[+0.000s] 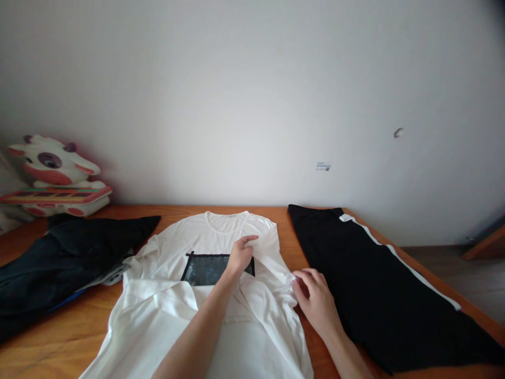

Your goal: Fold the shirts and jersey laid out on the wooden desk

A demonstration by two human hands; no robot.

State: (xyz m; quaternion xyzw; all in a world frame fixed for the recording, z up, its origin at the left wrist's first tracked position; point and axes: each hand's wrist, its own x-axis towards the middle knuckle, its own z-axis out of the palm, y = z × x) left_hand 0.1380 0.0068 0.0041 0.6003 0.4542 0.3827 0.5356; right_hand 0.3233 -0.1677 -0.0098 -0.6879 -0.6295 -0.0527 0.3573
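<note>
A white long-sleeved shirt (173, 326) with a dark rectangular print on its chest lies on the wooden table, collar toward the wall. My left hand (241, 255) rests on the shirt's chest at the print's right part, touching the cloth; its index finger and thumb show, the other fingers are hidden. At the shirt's right edge my right hand (312, 295) pinches the white cloth between thumb and fingers. The sleeve on that side lies folded in over the body. On the left, the other sleeve is bunched across the shirt.
Black trousers (379, 284) with a white side stripe lie on the right of the wooden table (59, 352). Dark clothing (59, 263) is heaped at the left. Behind it stands a cow-shaped toy keyboard (59, 179) near the pale wall (244, 105).
</note>
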